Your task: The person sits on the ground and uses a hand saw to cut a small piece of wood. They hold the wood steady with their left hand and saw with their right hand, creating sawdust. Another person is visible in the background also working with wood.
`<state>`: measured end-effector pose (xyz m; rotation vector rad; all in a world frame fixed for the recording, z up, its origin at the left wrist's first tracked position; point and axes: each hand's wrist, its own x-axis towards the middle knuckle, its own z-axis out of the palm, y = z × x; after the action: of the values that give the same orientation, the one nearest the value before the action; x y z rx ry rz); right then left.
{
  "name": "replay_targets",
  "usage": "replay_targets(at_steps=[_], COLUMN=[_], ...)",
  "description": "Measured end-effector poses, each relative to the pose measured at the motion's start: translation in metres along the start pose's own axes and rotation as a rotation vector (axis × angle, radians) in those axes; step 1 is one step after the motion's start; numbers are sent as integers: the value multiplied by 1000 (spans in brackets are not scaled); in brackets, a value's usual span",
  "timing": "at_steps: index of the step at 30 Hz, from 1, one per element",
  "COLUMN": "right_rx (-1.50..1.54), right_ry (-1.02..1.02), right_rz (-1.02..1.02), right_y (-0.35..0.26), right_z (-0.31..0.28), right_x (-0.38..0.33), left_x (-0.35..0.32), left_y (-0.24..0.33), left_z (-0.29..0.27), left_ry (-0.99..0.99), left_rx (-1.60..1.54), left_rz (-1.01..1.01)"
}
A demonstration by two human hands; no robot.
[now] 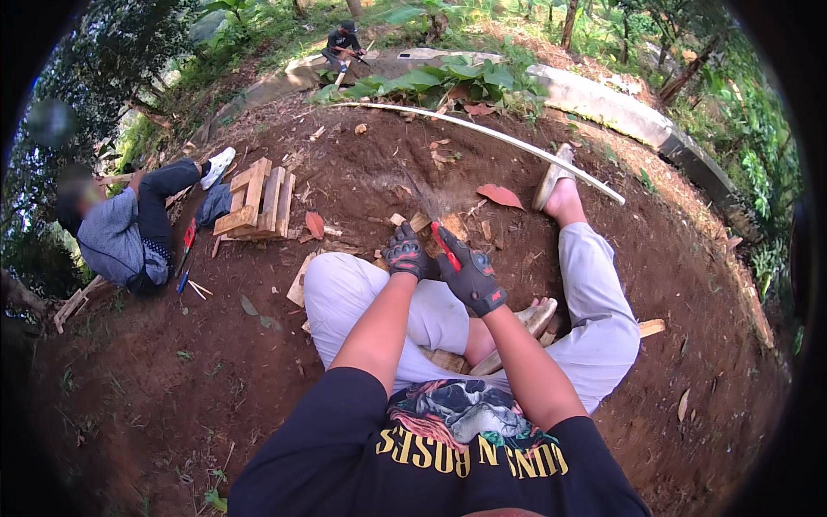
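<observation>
Right hand (474, 279), in a dark glove, is closed around the handle of a red-handled saw (442, 240), whose blurred blade points up and away over the brown soil (362, 189). Gloved too, the left hand (405, 252) is just left of the saw, its fingers beside a small wood block (419, 222); whether they grip it, I cannot tell. More wood offcuts (454, 227) lie near both hands. A reddish leaf (500, 196) lies to the right, and a long pale strip (482, 127) curves across the ground beyond. Leftward, a slatted wooden stack (257, 202) stands near 1 seated co-worker (121, 226).
</observation>
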<state>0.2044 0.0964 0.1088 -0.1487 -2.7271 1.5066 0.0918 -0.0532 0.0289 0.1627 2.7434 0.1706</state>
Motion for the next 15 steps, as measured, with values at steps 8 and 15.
replay_targets(at_steps=[8,15], right_rx=[-20,-74], right_ry=[-100,-96], right_rz=[-85,-150], right_y=[-14,-11], right_z=[2,-17], right_x=[38,37], left_x=[45,20], left_y=[0,5], left_z=[6,8], left_ry=[-74,40], left_rx=[-248,-163], left_rz=[-219,-52])
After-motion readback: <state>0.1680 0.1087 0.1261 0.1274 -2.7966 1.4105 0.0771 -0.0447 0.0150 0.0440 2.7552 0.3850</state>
